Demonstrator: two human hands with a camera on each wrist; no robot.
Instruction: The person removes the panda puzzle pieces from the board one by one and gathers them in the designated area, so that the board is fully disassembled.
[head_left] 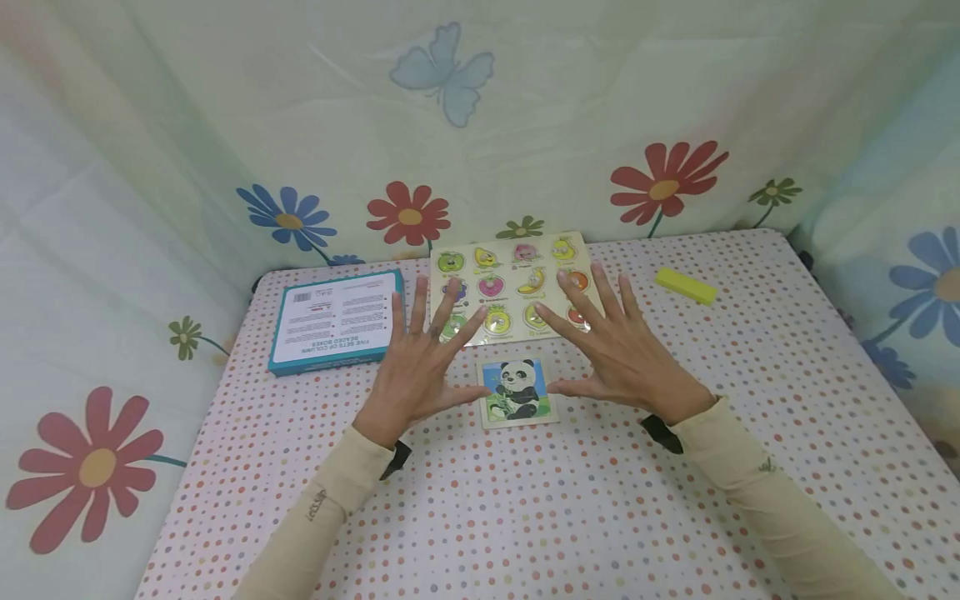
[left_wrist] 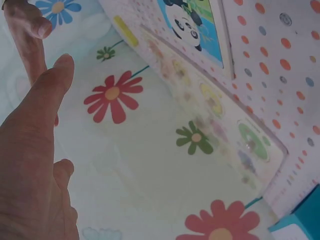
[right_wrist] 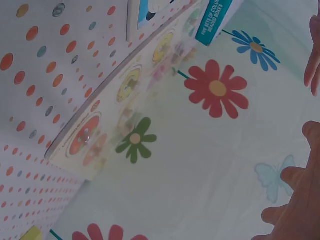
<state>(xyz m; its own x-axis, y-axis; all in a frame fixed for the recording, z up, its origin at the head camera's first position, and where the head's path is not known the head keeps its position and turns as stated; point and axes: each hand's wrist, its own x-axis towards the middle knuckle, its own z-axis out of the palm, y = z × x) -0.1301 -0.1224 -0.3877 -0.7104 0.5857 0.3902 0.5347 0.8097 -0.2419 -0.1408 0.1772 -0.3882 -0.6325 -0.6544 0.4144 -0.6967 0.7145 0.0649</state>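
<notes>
Both hands are spread above the table, palms down, holding nothing. The left hand (head_left: 412,379) has its fingers straight, with its thumb tip over the left edge of a small panda puzzle (head_left: 517,392) in the head view. On the other side, the right hand (head_left: 630,358) mirrors it, thumb tip by the panda puzzle's right edge. Beyond lies a fruit peg board (head_left: 491,285) with several knobbed fruit pieces, partly covered by the fingers. In the left wrist view the left thumb (left_wrist: 55,82) sticks out straight; the right wrist view shows the right fingers (right_wrist: 295,195) at its edge.
A flat teal-edged box (head_left: 330,321) with printed text lies at the left of the table. A yellow block (head_left: 686,286) is at the back right. Dotted cloth (head_left: 562,517) covers the table, and a flowered curtain (head_left: 525,108) hangs round its back and sides.
</notes>
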